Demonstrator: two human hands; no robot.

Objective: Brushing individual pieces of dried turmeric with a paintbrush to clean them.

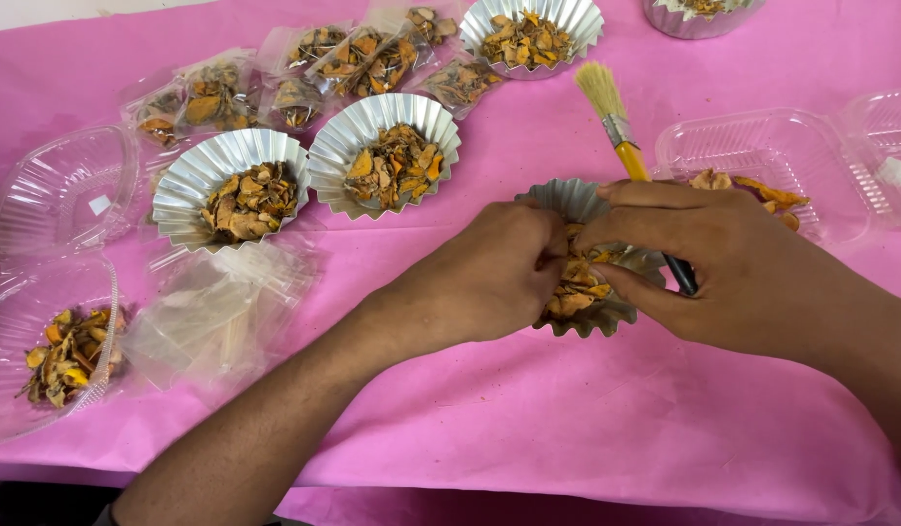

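Note:
A fluted foil cup (573,198) of dried orange-brown pieces sits at the middle of the pink cloth. My left hand (489,278) reaches into it from the left, fingers curled among the pieces. From the right, my right hand (733,263) comes in with its fingertips at the cup. The same hand holds a paintbrush (621,131) with a yellow handle, its pale bristles pointing up and away. My fingers hide much of the cup's contents.
Two filled foil cups (226,185) (384,154) stand at left, a third (530,34) at the back. Small sealed clear bags (348,58) lie behind them. Clear plastic clamshells are at left (51,341) and right (762,151). Empty clear bags (211,312) lie left of centre.

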